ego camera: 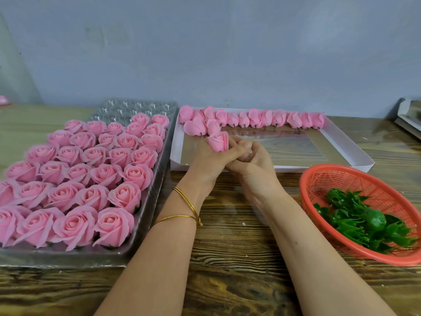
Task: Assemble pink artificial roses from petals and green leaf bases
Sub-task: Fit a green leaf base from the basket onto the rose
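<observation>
My left hand (pixel 209 160) grips a pink rose bud (pixel 218 140) above the front left corner of the white box lid (pixel 350 147). My right hand (pixel 250 163) is curled right beside it, fingers touching the bud's base; whether it holds anything itself is hidden. A row of loose pink rose buds (pixel 255 118) lies along the back of the lid. Green leaf bases (pixel 364 222) lie piled in the red plastic basket (pixel 319 176) at the right.
A clear plastic tray (pixel 145 215) at the left holds several finished pink roses (pixel 79 179), with unfilled cups at its far end. Everything rests on a wooden table (pixel 239 258) against a grey wall. A metal object (pixel 410 117) sits at the far right edge.
</observation>
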Available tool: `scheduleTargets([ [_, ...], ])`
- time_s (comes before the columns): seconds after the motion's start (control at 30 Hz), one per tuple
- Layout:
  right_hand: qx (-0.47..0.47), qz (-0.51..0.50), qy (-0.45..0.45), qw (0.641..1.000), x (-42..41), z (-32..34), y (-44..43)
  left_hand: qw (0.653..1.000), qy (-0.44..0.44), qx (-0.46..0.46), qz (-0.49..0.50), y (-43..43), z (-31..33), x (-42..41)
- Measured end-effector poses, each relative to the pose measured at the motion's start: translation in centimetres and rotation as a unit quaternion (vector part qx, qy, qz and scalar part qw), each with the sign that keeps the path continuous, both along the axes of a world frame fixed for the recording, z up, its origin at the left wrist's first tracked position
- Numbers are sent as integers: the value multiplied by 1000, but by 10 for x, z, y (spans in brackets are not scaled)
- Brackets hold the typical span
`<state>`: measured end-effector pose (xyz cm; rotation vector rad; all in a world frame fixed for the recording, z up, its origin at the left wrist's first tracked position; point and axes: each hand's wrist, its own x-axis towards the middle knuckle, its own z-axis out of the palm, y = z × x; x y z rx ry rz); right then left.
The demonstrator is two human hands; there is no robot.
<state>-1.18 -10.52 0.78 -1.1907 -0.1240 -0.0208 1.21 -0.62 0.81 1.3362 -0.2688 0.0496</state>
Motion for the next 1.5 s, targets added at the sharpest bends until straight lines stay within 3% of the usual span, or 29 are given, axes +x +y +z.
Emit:
scheduleTargets([
  [0.37, -34, 33, 16, 999, 0, -2, -4, 999, 27, 13, 28, 0, 2, -2],
  [0.6, -57, -23, 8, 998, 6, -3, -10, 995, -17, 40, 87, -1, 0, 0],
  [0.97, -91, -76, -21, 993, 8, -1, -13, 966, -79, 170, 176, -1, -6, 2],
  [1.5, -183, -122, -100, 970, 8, 19, 6, 956, -138, 203, 162, -6, -4, 2],
])
